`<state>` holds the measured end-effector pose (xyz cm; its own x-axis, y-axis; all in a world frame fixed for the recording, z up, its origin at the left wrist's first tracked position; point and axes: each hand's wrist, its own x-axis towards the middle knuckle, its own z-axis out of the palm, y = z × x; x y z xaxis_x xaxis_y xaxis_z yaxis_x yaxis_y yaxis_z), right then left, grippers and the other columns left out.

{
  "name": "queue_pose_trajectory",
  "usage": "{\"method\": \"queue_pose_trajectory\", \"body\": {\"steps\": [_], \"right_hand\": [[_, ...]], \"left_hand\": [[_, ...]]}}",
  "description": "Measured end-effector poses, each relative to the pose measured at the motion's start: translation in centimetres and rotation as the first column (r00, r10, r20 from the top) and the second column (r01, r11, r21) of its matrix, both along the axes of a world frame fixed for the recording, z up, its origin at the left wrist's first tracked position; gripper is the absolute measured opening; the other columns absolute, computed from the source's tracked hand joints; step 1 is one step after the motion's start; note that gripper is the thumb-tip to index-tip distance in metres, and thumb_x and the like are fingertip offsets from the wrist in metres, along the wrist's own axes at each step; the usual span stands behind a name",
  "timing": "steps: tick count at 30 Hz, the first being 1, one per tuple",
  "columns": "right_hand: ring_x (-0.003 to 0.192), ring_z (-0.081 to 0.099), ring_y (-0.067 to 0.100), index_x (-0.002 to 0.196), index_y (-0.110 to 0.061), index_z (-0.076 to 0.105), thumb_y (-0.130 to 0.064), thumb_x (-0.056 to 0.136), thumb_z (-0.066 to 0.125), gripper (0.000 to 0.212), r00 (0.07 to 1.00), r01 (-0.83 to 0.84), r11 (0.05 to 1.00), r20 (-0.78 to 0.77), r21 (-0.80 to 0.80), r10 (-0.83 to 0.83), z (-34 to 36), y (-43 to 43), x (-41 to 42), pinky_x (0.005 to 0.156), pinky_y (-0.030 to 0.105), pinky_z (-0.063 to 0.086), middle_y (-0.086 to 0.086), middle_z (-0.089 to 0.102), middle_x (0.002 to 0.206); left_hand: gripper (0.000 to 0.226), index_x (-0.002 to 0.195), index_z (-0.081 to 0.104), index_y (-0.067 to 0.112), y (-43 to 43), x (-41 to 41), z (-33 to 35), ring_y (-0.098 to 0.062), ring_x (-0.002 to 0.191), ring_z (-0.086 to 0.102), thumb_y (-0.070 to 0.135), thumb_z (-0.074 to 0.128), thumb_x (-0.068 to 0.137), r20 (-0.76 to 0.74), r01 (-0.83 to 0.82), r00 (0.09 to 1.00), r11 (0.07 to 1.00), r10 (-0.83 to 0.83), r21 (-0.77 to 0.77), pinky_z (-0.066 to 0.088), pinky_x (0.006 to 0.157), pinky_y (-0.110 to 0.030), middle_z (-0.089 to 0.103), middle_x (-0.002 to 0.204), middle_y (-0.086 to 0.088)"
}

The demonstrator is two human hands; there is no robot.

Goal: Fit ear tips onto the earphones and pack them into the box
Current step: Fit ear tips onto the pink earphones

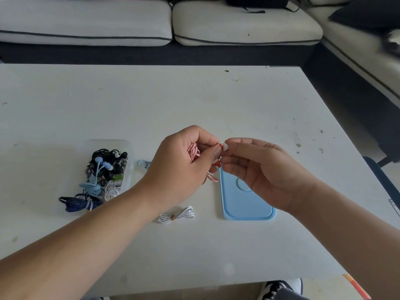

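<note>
Clear plastic forms the rounded box (104,144) at left on the white bench (151,100), heaped with tangled black, pale blue, white and navy earphones (104,169). A bundled white cable (175,215) lies nearby. The left hand (184,163) has its grip curled round red-and-white striped earphones (194,151). The right hand (259,169) has its grip pinching a white rubbery ear tip (225,146) against them, above a smooth pale blue lid (244,204).

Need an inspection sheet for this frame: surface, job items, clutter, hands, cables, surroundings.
Surface: white table, speckled with dark marks.
Job's things: clear plastic box of tangled earphones, left; light blue lid, right; red-and-white striped earphone; white ear tip.
Clutter: small blue clip beside box.
Grippers: left hand grips striped earphone; right hand pinches ear tip.
Cables: white coiled cable on table; dark blue bundle at box's near end.
Surroundings: cream sofa behind table.
</note>
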<state>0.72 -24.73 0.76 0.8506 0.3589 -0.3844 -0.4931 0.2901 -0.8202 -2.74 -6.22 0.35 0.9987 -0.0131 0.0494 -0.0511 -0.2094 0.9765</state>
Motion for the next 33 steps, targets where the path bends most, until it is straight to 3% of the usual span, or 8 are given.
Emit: {"method": "queue_pose_trajectory", "body": {"steps": [4,12,21,33], "right_hand": [[0.077,0.071,0.018,0.104,0.004,0.070,-0.004,0.088,0.065,0.018,0.999,-0.040,0.999,0.019,0.029,0.040,-0.1,-0.2,-0.1,0.071,0.024,0.060,0.012,0.071,0.084],[0.074,0.071,0.015,0.083,-0.003,0.068,-0.007,0.086,0.062,0.008,0.996,-0.063,0.989,-0.054,0.132,0.071,-0.5,-0.1,0.0,0.074,0.021,0.060,0.010,0.067,0.082],[0.075,0.069,0.016,0.081,-0.002,0.072,-0.008,0.084,0.063,0.011,0.995,-0.089,0.995,0.048,0.037,0.087,-0.4,0.1,-0.1,0.073,0.022,0.060,0.012,0.068,0.081],[0.076,0.066,0.020,0.092,0.004,0.070,-0.010,0.085,0.068,0.015,0.987,-0.004,0.999,0.158,-0.036,0.010,-0.9,1.1,-0.6,0.070,0.024,0.057,0.014,0.066,0.081]], "left_hand": [[0.003,0.095,0.071,0.013,-0.1,0.0,-0.3,-0.014,0.067,0.075,0.010,0.073,0.095,0.040,0.001,0.999,0.999,-0.003,0.038,0.051,0.053,-0.017,0.074,0.075,0.004],[0.003,0.097,0.071,0.011,-0.1,-0.1,0.0,-0.013,0.068,0.075,0.009,0.073,0.095,0.064,-0.005,0.998,1.000,0.003,0.024,0.053,0.056,-0.018,0.075,0.078,0.001],[0.005,0.094,0.071,0.012,0.0,0.1,-0.2,-0.008,0.065,0.073,0.007,0.072,0.095,0.076,-0.009,0.997,0.998,0.005,0.055,0.051,0.054,-0.014,0.072,0.072,0.011],[0.003,0.094,0.069,0.011,-0.4,-0.1,-0.8,-0.008,0.063,0.072,0.009,0.071,0.095,0.110,-0.093,0.990,0.993,0.084,0.078,0.052,0.055,-0.016,0.074,0.074,0.004]]}}
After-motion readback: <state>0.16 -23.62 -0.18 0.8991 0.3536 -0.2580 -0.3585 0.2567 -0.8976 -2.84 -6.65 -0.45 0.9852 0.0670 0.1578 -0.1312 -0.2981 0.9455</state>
